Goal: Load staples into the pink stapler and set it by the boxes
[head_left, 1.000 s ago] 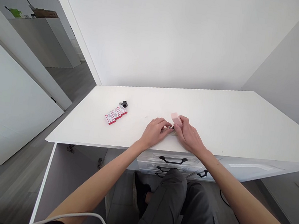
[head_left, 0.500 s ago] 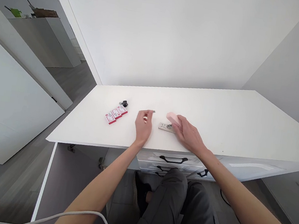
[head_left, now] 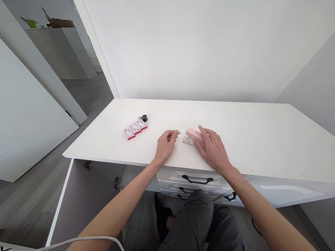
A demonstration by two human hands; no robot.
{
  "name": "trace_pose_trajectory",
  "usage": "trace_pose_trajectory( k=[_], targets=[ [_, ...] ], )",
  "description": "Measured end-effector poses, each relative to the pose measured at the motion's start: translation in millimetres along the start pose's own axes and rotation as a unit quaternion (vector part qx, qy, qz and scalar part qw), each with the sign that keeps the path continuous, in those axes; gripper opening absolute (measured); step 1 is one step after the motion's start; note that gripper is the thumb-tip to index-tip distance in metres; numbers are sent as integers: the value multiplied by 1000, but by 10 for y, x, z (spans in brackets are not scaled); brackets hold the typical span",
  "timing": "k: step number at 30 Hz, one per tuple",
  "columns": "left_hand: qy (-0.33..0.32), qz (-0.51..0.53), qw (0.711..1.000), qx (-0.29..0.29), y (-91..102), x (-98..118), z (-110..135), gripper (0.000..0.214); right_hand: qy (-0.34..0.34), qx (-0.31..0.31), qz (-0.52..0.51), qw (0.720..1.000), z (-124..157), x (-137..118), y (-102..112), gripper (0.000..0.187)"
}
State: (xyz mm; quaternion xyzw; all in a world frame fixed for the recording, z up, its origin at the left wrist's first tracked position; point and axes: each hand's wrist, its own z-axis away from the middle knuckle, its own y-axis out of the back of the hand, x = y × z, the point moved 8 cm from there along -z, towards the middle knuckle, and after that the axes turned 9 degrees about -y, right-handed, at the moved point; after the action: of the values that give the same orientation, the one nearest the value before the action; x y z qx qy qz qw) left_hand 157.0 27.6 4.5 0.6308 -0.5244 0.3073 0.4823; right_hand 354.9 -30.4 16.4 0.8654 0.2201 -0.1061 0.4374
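Observation:
My left hand (head_left: 165,145) is closed in a pinch on a small grey strip (head_left: 179,133), which looks like a strip of staples. To its right lies a pink and beige stapler (head_left: 193,134), its pink top standing apart from the pale base (head_left: 187,140). My right hand (head_left: 213,148) grips the stapler's right end, thumb on the near side and fingers over the far side. That hand hides the rear of the stapler. The strip's tip points toward the stapler but does not touch it.
Red and white small boxes (head_left: 135,128) lie in a row on the left of the white countertop (head_left: 247,132), with a small black object (head_left: 144,118) behind them. Drawers with black handles (head_left: 197,180) are below the front edge. A white cable (head_left: 94,237) crosses my left forearm.
My left hand has come closer to the stapler with the grey strip. The fingers of my right hand have shifted and spread a little on the stapler. The view has tilted slightly.

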Motion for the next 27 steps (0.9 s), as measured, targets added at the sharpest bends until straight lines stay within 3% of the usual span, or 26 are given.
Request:
trace_pose_trajectory(
  k=[3,8,14,17,20,23,27],
  targets=[
    [-19,-8,999,-40,-55,32,32,35,35,49,-10,998,27,-191,42,49],
    [-45,-7,996,-75,-31,66,96,33,65,69,-9,995,33,-523,-33,24],
    [-68,-42,993,-91,68,80,164,31,66,84,-12,994,-11,-625,-67,16],
    [-135,-148,979,-46,295,117,109,28,75,76,-20,994,0,-635,-74,16],
    [-207,-334,920,12,660,117,-4,24,89,63,-15,994,21,-666,-109,16],
    [-201,-452,869,14,1016,-47,-185,36,99,59,7,993,36,-691,-154,16],
    [-138,-503,852,50,1401,-274,-389,53,87,58,16,994,23,-657,-187,17]
  ],
)
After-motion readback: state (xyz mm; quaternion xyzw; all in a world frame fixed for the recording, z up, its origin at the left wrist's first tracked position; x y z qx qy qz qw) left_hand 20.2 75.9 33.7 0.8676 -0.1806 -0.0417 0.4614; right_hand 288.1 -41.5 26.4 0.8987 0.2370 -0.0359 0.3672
